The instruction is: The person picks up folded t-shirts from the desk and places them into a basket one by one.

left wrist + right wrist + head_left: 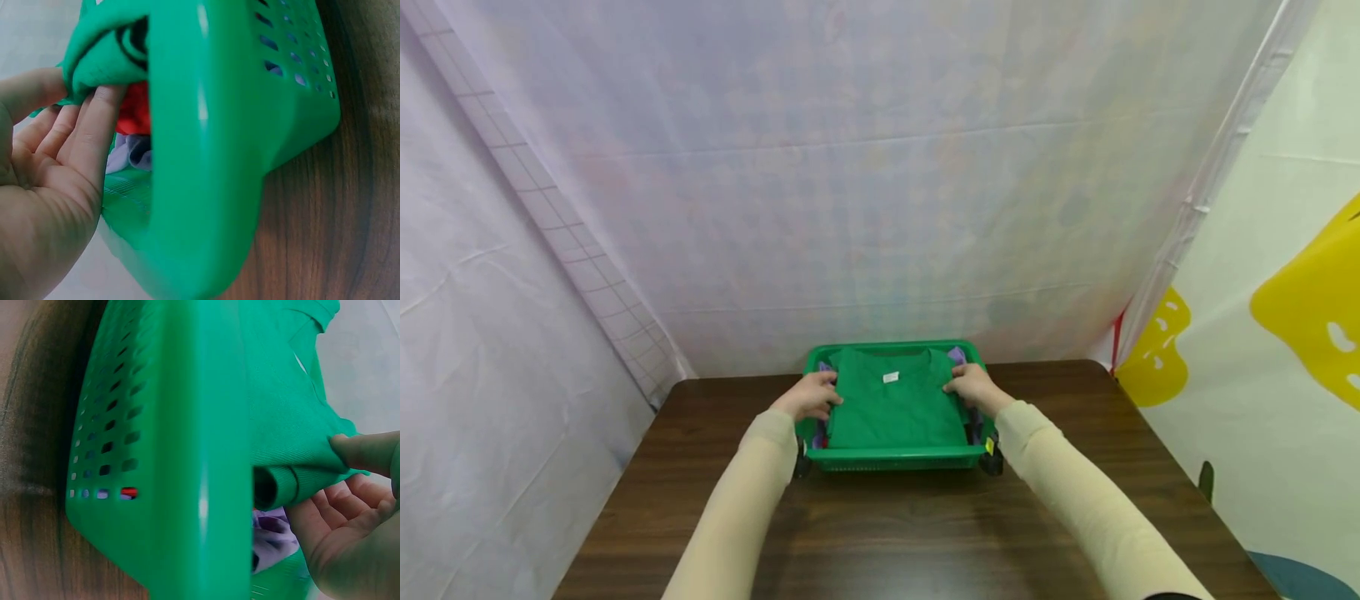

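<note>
A folded green shirt (pixel 895 408) with a white neck label lies on top of the clothes in a green plastic basket (pixel 895 454). My left hand (pixel 812 396) pinches the shirt's left edge, thumb above and fingers beneath, as the left wrist view shows. At the opposite edge my right hand (pixel 973 387) pinches the shirt (pixel 294 444) the same way. Below it, red cloth (pixel 134 109) and purple cloth (pixel 275 534) show inside the basket. Most of these lower clothes are hidden under the shirt.
The basket stands on a dark wood-grain table (pixel 895 533), near its far edge. Behind it hangs a pale curtain (pixel 880 208). White sheeting (pixel 497 375) is on the left, and a white sheet with yellow shapes (pixel 1330 292) on the right.
</note>
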`<state>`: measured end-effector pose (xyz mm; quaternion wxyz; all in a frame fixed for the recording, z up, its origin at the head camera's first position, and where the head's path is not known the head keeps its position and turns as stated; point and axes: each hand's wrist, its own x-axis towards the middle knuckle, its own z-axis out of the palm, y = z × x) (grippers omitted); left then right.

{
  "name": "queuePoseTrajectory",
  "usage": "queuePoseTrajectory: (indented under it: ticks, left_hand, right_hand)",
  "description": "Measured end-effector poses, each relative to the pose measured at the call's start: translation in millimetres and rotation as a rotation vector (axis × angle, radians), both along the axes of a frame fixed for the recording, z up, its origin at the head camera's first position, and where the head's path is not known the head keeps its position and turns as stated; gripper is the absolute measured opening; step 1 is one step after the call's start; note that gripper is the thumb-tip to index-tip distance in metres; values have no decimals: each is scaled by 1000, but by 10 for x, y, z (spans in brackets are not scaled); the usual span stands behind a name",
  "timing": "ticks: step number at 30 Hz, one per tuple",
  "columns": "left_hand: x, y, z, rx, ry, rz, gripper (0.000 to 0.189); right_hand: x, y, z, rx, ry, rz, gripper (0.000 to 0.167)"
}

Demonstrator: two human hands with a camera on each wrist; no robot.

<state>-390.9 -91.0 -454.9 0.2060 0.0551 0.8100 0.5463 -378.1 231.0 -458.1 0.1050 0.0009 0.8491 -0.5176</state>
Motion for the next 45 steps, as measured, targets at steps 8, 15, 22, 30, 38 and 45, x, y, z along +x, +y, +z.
queuePoseTrajectory:
  ticks: [8, 15, 22, 30, 38, 45]
  left_hand:
    - [33, 44, 7, -52, 16, -4, 69]
    - [75, 81, 2, -118, 54, -9, 65]
    - [93, 133, -18, -175, 68, 11, 62]
    - [98, 140, -33, -227, 92, 29, 59]
    - [130, 153, -54, -275, 106, 47, 55]
    - [177, 170, 25, -283, 121, 52, 54]
  right_hand:
    - [-32, -27, -51, 83, 50, -18, 31]
    - [-88, -35, -152, 64, 82, -25, 47]
    - [-29, -69, -151, 97, 109, -32, 49]
    - [20, -109, -126, 157, 123, -44, 28]
    - [46, -63, -124, 173, 136, -38, 49]
    - [90, -12, -43, 184, 163, -70, 42]
